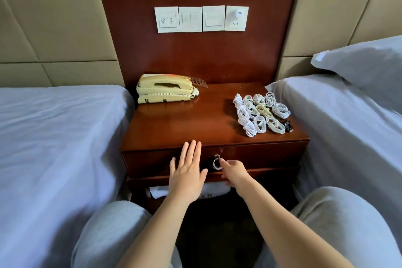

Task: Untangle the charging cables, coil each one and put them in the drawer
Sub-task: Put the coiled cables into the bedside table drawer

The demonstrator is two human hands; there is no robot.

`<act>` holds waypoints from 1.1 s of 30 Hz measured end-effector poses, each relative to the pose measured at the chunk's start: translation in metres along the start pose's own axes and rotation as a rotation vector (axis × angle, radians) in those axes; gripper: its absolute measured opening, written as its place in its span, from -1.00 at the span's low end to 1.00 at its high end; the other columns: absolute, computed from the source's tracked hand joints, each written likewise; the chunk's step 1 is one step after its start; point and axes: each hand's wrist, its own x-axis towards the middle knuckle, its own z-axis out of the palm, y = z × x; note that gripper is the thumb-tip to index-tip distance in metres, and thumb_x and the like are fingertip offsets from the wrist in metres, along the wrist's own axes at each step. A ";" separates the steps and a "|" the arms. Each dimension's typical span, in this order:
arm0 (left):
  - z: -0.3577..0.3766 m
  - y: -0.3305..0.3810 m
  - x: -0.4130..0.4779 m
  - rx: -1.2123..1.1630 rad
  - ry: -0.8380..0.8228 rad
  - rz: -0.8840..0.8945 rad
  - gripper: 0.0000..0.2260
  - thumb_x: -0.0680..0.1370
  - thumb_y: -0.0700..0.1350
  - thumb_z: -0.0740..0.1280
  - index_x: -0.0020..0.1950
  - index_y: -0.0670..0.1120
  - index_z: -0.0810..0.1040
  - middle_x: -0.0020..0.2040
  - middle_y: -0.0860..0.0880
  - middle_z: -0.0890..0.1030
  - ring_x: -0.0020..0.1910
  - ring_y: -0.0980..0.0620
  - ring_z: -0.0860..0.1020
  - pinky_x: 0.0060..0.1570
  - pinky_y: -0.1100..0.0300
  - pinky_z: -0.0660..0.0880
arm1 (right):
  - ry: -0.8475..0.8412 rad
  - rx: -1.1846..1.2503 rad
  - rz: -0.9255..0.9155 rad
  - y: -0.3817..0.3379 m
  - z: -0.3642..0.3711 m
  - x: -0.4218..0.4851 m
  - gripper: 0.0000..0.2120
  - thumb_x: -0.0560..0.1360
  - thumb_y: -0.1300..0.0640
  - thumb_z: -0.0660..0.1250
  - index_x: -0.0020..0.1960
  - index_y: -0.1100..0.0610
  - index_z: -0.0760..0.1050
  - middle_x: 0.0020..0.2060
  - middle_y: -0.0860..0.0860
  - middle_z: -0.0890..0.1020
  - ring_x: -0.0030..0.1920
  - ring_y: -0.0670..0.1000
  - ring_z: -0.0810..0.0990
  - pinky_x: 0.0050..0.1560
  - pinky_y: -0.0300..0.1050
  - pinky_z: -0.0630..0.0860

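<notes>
Step in hand: opening the drawer point(261, 154). Untangling and coiling look done. The charging cables point(260, 113) sit as a cluster of white coils, one cream-coloured among them, right of centre in the frame on the nightstand top point(195, 124). A small dark item point(288, 125) lies at the cluster's lower right edge; too small to identify.

Drawer front is flush with the nightstand, so I judge it closed. None of the coils are inside yet.

Left hand point(188, 172): flat, fingers straight and spread wide, holding nothing. It lies over the drawer front left of the handle with its fingertips at the top edge; likely bracing.

Right hand point(235, 173): fingers curled, index tip touching the metal ring pull point(217, 163) at bottom centre. The thumb is hidden, so I can't tell if the ring is actually pinched or only touched.

Next move needs:
- a firm hold on the ring, then a straight pull toward the bottom of the frame
- the knees are close in front, so clearance for the drawer may be tight
- then move the coils across without letting them spring loose

Telephone point(165, 89) at the nightstand's upper left is well clear of the cables.
</notes>
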 end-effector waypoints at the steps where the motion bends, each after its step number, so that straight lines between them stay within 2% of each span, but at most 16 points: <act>1: 0.000 -0.001 0.000 0.000 -0.006 -0.003 -0.40 0.64 0.08 0.02 0.52 0.04 -0.32 0.53 0.12 -0.31 0.49 0.11 -0.33 0.46 -0.03 -0.12 | -0.048 0.039 0.030 0.001 0.001 -0.002 -0.84 0.61 0.01 0.18 0.00 0.10 0.43 -0.30 0.03 0.49 -0.29 -0.01 0.47 -0.31 -0.13 0.43; 3: -0.002 -0.001 0.000 0.006 -0.022 -0.009 -0.40 0.64 0.09 0.01 0.52 0.05 -0.31 0.53 0.12 -0.31 0.49 0.11 -0.34 0.46 -0.04 -0.13 | -0.086 0.040 0.003 0.000 0.001 -0.004 -0.84 0.63 0.04 0.14 0.00 0.09 0.44 -0.34 0.00 0.46 -0.34 -0.05 0.44 -0.38 -0.18 0.37; 5: -0.004 0.002 0.001 0.020 -0.038 -0.014 -0.40 0.64 0.09 0.01 0.52 0.04 -0.31 0.53 0.11 -0.31 0.49 0.10 -0.34 0.46 -0.04 -0.14 | -0.091 -0.057 -0.062 -0.001 -0.005 -0.003 -0.82 0.62 0.07 0.15 -0.03 0.12 0.48 -0.36 -0.01 0.45 -0.36 -0.03 0.44 -0.40 -0.20 0.34; 8: -0.005 0.004 0.000 0.077 -0.041 -0.032 -0.40 0.64 0.11 -0.02 0.52 0.02 -0.33 0.53 0.09 -0.32 0.49 0.08 -0.33 0.46 -0.03 -0.12 | -0.105 -0.326 -0.165 0.001 -0.013 -0.004 -0.68 0.60 0.10 0.16 -0.30 0.14 0.46 -0.37 0.01 0.49 -0.25 0.07 0.49 -0.22 -0.14 0.37; 10: -0.005 0.005 0.000 0.166 -0.023 -0.034 -0.39 0.63 0.14 -0.04 0.50 -0.01 -0.36 0.53 0.07 -0.32 0.50 0.07 -0.31 0.46 -0.01 -0.05 | -0.107 -0.451 -0.184 0.002 -0.019 -0.015 -0.64 0.59 0.07 0.15 -0.36 0.11 0.42 -0.35 0.02 0.54 -0.21 0.11 0.55 -0.13 -0.13 0.43; 12: -0.005 0.008 -0.001 0.276 -0.008 -0.040 -0.38 0.63 0.17 -0.08 0.48 -0.05 -0.39 0.53 0.03 -0.32 0.51 0.04 -0.30 0.46 0.02 -0.02 | -0.133 -0.568 -0.218 0.003 -0.027 -0.030 -0.63 0.58 0.01 0.12 -0.35 0.08 0.43 -0.33 0.03 0.57 -0.16 0.15 0.61 -0.07 -0.08 0.49; 15: -0.005 0.013 -0.001 0.326 0.002 -0.051 -0.38 0.62 0.20 -0.14 0.48 -0.08 -0.39 0.53 -0.01 -0.30 0.51 0.00 -0.28 0.47 -0.02 -0.17 | -0.122 -0.731 -0.307 -0.003 -0.045 -0.055 -0.64 0.59 -0.07 0.09 -0.26 0.08 0.47 -0.25 0.02 0.60 -0.16 0.12 0.60 -0.08 -0.06 0.51; 17: -0.005 0.015 -0.001 0.281 0.000 -0.050 -0.39 0.62 0.21 -0.14 0.51 -0.06 -0.35 0.54 0.00 -0.28 0.52 -0.01 -0.27 0.46 -0.02 -0.20 | -0.014 -0.803 -0.450 -0.012 -0.057 -0.068 -0.71 0.60 -0.06 0.12 -0.17 0.07 0.48 -0.23 -0.02 0.59 -0.16 0.09 0.57 -0.16 -0.07 0.47; 19: -0.006 0.014 -0.007 0.243 -0.010 -0.028 -0.40 0.62 0.20 -0.12 0.53 -0.04 -0.29 0.55 0.02 -0.25 0.52 0.01 -0.25 0.47 -0.01 -0.18 | 0.105 -0.801 -0.680 -0.015 -0.061 -0.071 -0.81 0.59 0.01 0.18 -0.10 0.06 0.50 -0.18 -0.06 0.58 -0.11 0.06 0.54 -0.15 -0.05 0.47; 20: -0.006 0.013 -0.012 0.228 -0.010 -0.016 -0.41 0.62 0.19 -0.11 0.54 -0.03 -0.25 0.56 0.03 -0.22 0.53 0.03 -0.23 0.47 -0.01 -0.18 | 0.144 -0.807 -0.807 -0.016 -0.062 -0.069 -0.86 0.57 0.06 0.22 -0.07 0.07 0.52 -0.15 -0.05 0.58 -0.09 0.06 0.52 -0.13 -0.05 0.47; 22: -0.009 0.011 -0.019 0.194 0.015 -0.002 -0.45 0.63 0.18 -0.09 0.55 0.00 -0.12 0.57 0.07 -0.06 0.54 0.08 -0.13 0.47 0.01 -0.16 | 0.203 -0.878 -0.932 -0.016 -0.061 -0.058 -0.91 0.51 0.12 0.33 -0.02 0.11 0.57 -0.09 -0.02 0.58 -0.03 0.08 0.51 -0.10 -0.06 0.46; 24: -0.015 0.010 -0.021 0.143 0.023 0.011 -0.50 0.63 0.15 -0.09 0.54 0.03 0.02 0.54 0.10 0.11 0.52 0.11 0.01 0.47 0.02 -0.13 | 0.187 -0.959 -0.912 -0.017 -0.059 -0.050 -0.80 0.52 0.09 0.33 0.11 0.10 0.56 0.02 -0.01 0.58 0.07 0.09 0.52 0.00 -0.04 0.43; 27: -0.021 0.012 -0.026 0.051 -0.004 0.026 -0.56 0.64 0.11 -0.08 0.51 0.04 0.15 0.48 0.13 0.24 0.48 0.14 0.14 0.47 0.05 -0.09 | 0.112 -1.030 -0.844 -0.011 -0.057 -0.047 -0.69 0.61 -0.04 0.13 0.27 0.03 0.46 0.13 -0.06 0.56 0.15 0.03 0.49 0.13 -0.09 0.35; 31: -0.024 0.014 -0.035 -0.034 -0.052 0.080 -0.58 0.65 0.08 -0.09 0.44 0.04 0.31 0.40 0.13 0.39 0.40 0.15 0.29 0.44 0.14 0.03 | 0.100 -1.036 -0.851 -0.009 -0.059 -0.054 -0.68 0.62 -0.09 0.05 0.09 0.02 0.53 -0.05 -0.06 0.58 0.01 0.02 0.53 -0.07 -0.11 0.38; 33: -0.028 0.022 -0.037 -0.057 -0.076 0.122 -0.53 0.63 0.09 -0.15 0.26 0.01 0.48 0.22 0.09 0.54 0.22 0.11 0.46 0.37 0.14 0.22 | 0.086 -1.022 -0.790 -0.009 -0.063 -0.057 -0.65 0.61 -0.12 0.06 -0.05 0.04 0.53 -0.14 -0.05 0.58 -0.05 0.05 0.56 -0.20 -0.10 0.38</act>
